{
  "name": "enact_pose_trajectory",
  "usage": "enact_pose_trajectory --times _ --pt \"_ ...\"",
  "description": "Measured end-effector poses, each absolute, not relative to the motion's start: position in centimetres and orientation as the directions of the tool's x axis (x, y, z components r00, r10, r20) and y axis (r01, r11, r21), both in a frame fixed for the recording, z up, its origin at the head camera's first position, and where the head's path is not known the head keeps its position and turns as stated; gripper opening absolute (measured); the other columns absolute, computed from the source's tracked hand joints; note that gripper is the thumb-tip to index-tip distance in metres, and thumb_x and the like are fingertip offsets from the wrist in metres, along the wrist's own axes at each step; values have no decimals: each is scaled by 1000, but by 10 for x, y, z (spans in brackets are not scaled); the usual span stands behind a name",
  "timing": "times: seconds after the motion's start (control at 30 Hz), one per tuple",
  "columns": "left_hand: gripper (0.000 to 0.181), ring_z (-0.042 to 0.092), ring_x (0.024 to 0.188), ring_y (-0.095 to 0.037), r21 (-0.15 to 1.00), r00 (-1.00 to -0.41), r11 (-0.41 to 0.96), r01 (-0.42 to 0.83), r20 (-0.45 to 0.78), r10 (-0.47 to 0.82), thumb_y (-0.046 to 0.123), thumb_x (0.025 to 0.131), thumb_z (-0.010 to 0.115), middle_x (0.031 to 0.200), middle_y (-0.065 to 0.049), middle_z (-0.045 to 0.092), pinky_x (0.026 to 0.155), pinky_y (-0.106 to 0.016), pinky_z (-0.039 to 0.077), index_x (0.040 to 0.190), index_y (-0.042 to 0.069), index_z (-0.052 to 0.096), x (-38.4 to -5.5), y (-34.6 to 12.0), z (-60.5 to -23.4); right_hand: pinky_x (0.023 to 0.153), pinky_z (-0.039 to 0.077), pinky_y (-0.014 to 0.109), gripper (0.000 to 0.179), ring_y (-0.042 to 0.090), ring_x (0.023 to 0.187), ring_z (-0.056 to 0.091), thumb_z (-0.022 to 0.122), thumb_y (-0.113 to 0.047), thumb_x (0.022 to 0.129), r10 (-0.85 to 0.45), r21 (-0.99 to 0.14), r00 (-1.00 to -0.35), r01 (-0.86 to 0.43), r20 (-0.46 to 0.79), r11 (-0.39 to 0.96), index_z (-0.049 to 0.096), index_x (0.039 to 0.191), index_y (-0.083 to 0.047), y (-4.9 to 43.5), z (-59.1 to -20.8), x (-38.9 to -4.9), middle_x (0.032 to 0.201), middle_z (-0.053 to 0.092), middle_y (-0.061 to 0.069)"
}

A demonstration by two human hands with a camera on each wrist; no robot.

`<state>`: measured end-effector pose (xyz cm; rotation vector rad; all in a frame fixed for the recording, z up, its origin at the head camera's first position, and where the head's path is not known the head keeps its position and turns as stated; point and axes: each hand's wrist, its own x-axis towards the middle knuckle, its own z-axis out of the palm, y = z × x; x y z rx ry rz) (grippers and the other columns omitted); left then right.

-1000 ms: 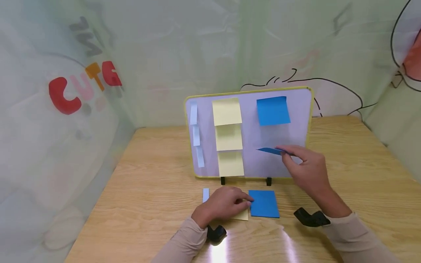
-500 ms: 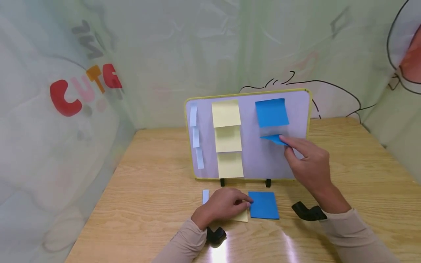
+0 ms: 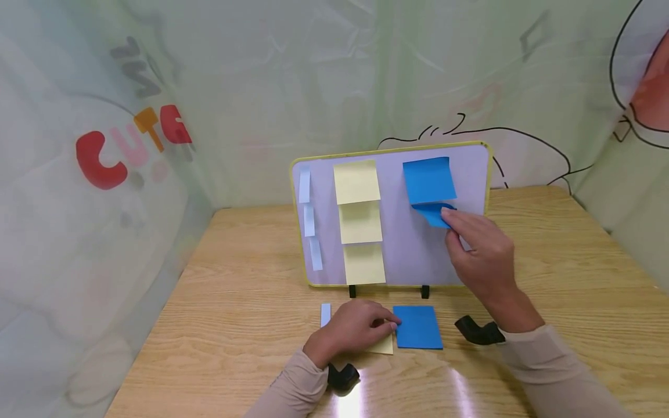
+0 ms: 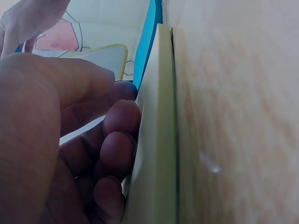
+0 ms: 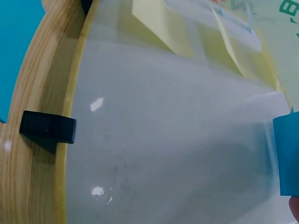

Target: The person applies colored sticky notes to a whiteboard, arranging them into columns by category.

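Observation:
My right hand (image 3: 485, 255) pinches a blue sticky note (image 3: 430, 215) at the whiteboard (image 3: 407, 261), just under another blue sticky note (image 3: 430, 181) stuck near the top right. That held note is bent, and its upper edge lies close to the board; the contact is too small to tell. Down on the table, my left hand (image 3: 355, 328) rests over a yellow sticky-note pad (image 4: 154, 140), covering most of it. In the left wrist view the fingertips touch this pad's face. The index finger reaches the left edge of the blue sticky-note pad (image 3: 419, 328).
Three yellow notes (image 3: 360, 222) hang in a column mid-board, and three narrow pale blue strips (image 3: 309, 220) run down its left side. Black feet (image 3: 425, 292) support the board. A pale blue strip pad (image 3: 326, 313) lies beside my left hand on the wooden table (image 3: 235, 325).
My right hand has raised the blue note up the board until it sits just beneath the upper blue note. My left hand has stayed in place.

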<state>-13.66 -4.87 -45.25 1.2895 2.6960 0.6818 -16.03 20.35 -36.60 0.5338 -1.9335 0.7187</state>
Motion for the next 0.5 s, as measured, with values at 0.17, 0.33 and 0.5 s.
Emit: enact_pose_trajectory --times 0.17,0.33,0.5 --pt "27 62 109 2 422 -641 544 725 125 757 30 104 54 113 13 71 88 -16 47 117 25 77 -137 -49 -451 102 46 36 37 38 105 69 72 7 84 -87 -208 -406 -628 910 750 71 120 3 202 -372 -164 118 70 16" --pt "27 61 111 2 412 -639 546 729 125 759 30 104 54 114 13 71 90 -17 46 116 25 77 -137 -49 -451 93 51 53 41 38 107 68 73 6 80 -138 -161 -406 -618 903 769 70 121 4 201 -378 -166 120 69 17" --pt "27 61 110 2 404 -638 545 734 135 759 30 103 54 114 14 71 89 -16 47 116 25 77 -137 -48 -452 91 51 55 43 38 108 67 73 5 80 -150 -152 -414 -612 898 776 70 123 3 200 -380 -166 121 69 17"
